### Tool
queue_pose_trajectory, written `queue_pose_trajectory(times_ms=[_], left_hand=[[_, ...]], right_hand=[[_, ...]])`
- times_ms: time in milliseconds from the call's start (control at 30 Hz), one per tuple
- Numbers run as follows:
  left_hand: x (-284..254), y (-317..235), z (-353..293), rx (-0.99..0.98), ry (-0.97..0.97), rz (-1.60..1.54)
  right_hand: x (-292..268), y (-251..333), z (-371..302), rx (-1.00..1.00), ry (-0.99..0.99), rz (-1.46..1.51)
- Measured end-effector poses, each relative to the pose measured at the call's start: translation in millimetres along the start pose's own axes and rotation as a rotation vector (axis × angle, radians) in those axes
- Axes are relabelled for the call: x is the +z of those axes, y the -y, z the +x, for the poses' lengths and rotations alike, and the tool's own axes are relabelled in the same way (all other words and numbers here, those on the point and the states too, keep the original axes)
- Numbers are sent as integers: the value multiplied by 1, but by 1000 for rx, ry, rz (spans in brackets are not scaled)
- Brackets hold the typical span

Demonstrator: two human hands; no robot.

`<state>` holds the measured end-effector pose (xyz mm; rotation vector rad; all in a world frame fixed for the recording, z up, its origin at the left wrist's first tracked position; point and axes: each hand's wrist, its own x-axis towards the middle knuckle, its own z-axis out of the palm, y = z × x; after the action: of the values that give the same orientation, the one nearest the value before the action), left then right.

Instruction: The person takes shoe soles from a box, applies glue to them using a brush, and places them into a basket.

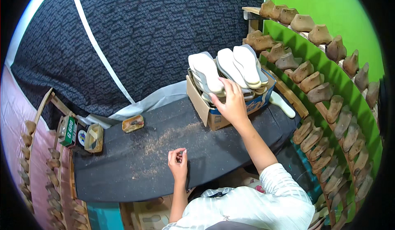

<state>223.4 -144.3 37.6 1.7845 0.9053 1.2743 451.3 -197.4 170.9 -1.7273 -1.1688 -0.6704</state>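
A cardboard box (198, 100) with a blue printed side stands at the back right of the dark-covered table. Stacks of white, shoe-sole-shaped insoles lie on top of it. My right hand (233, 103) reaches over the box's front edge, thumb and fingers spread around the near heel end of the left white insole (207, 71). The fingertips are at its edge; no firm grip shows. Further right on the box lie more white insoles (246, 64). My left hand (177, 163) hovers over the table's front part, fingers curled in, with nothing visible in them.
Wooden shoe lasts (311, 81) fill racks on the right, with more lasts (53, 178) on the left. A loose pale insole (282, 105) lies right of the box. Shavings (164, 141) litter the table (111, 180). A small tray (133, 123), a tub (94, 138) and a green box (68, 130) stand left.
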Motion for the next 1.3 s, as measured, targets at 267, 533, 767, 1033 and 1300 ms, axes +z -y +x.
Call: queue_pose_trajectory(times_ms=[267,533,767,1033,1300], left_hand=[[1,11,45,22,64,27],[-4,20,26,-63,-38,57],[-19,13,-8,-148,-127,55],[-47,8,-34,-224,-219,81],[-87,29,-32,-198,-285,94]], right_hand=[[34,-4,17,114,52,-254],[30,-5,23,159,119,-288],[21,5,33,168,221,-335],[15,5,45,174,89,-186],[9,54,36,163,-29,37]])
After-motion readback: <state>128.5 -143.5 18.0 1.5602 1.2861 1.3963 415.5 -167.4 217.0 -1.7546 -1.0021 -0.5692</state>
